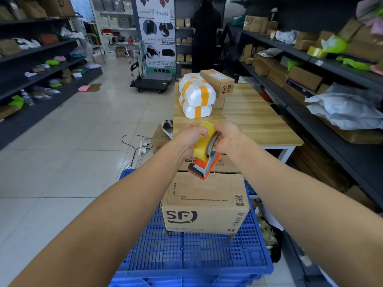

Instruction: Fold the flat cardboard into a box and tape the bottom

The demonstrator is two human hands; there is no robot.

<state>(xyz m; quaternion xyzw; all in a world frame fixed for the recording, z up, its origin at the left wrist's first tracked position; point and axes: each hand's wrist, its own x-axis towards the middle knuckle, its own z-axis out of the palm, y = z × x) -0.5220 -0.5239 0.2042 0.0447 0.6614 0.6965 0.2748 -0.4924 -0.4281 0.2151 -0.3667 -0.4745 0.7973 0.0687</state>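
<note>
Above the blue slatted plastic pallet (186,255), I hold the orange-and-grey handheld tape dispenser (207,164) in both hands, clear of the brown printed cardboard box (205,204); the box stands folded up on the pallet, just below the tool. Left hand (191,135): fingers curled over the yellow tape roll (202,145), gripping its rim; right hand (228,138): closed round the grey handle. No tape is visible on the box's upper face; I judge that seam unsealed.

Hazards noted: neither hand restrains the flaps, so they could spring up before tape lands; the box sits free on the open grid and may slide under the first pull; the dispenser's nose tilts down, so a hasty descent could crease the board; a tape end lost on the roll would stall the job.
</note>
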